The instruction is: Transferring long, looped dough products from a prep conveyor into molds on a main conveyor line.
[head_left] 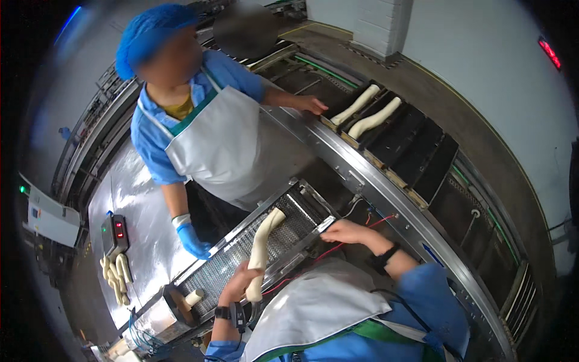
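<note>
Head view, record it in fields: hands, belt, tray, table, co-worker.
Left hand: grips a roll, its upper part over the belt
Right hand: near the belt's upper right; contact unclear
Belt: mesh, short piece at lower left
Tray: black, two rolls
Table: dough strips, display box
Co-worker: gloved hand near belt, bare hand near tray

Dough roll (260,253) in the left hand (240,282) slants across the mesh belt (224,258), blocks a straight pass along it. Open gap over the belt between roll and metal housing (155,320); short dough piece (194,297) sits at the housing mouth. Co-worker's gloved hand (194,242) crowds the far edge, apron (220,145) behind. Red wire (381,221) runs near the right hand (344,231); metal rail (386,186) stands beyond it, before the trays (405,140).
</note>
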`<state>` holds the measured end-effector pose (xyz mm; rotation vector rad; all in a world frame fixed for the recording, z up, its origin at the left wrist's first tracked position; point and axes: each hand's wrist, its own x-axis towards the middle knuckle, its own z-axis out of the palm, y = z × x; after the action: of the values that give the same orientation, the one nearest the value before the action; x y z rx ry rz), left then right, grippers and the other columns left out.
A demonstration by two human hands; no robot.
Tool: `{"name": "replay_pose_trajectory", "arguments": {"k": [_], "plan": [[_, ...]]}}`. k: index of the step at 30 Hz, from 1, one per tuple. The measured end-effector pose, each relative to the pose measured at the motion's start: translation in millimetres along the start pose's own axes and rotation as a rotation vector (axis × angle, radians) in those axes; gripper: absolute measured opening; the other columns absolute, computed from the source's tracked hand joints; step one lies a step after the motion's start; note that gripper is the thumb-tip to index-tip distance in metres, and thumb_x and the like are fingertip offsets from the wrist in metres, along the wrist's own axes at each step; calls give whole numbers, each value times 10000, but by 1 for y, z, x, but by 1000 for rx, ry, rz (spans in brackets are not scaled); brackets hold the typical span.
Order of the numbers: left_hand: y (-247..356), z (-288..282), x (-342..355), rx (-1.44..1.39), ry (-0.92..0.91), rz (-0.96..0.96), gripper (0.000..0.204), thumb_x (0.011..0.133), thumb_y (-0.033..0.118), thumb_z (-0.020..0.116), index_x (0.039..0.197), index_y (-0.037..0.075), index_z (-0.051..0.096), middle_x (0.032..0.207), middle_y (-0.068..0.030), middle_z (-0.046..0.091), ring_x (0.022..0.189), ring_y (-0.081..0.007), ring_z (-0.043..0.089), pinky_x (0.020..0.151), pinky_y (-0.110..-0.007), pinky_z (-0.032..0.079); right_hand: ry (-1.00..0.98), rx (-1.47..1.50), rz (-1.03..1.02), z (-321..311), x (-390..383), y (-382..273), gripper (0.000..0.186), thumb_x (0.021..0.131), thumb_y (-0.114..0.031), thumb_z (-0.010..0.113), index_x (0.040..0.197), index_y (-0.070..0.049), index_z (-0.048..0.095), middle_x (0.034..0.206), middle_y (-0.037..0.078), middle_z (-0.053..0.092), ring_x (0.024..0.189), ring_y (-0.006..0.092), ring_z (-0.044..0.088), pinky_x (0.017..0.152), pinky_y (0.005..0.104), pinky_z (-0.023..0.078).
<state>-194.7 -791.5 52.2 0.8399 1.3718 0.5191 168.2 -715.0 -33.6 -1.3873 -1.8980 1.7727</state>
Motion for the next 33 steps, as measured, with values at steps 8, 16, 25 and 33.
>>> {"name": "replay_pose_trajectory", "arguments": {"k": [8,16,25,33], "plan": [[87,120,38,294,-622,215,638,810,115,740,1368,-14,460,1279,-103,543,1174,-168,508,1001,-316,419,33,1421,-19,2,-12,-91,364,851,-280,626,1092,-11,588,991,120,666,873,223,648,837,363,531],[55,82,66,-15,-567,227,651,873,21,656,1456,6,367,1368,-138,532,1225,-233,550,1046,-347,424,881,1127,-557,-132,-83,-115,478,757,39,616,1185,-13,411,914,183,630,636,230,627,554,352,540],[-32,42,46,-213,-41,77,564,899,91,633,1415,13,418,1248,-145,608,1132,-225,604,970,-330,468,1524,586,275,-238,-48,55,645,775,-134,671,1365,22,462,1233,179,587,1021,287,606,831,385,480],[-54,26,28,-323,145,5,542,920,149,630,1416,44,438,1246,-103,620,1090,-175,610,912,-284,442,1421,1158,-76,-226,-30,48,206,755,-171,741,882,-48,635,836,76,623,714,193,626,642,346,499]]}}
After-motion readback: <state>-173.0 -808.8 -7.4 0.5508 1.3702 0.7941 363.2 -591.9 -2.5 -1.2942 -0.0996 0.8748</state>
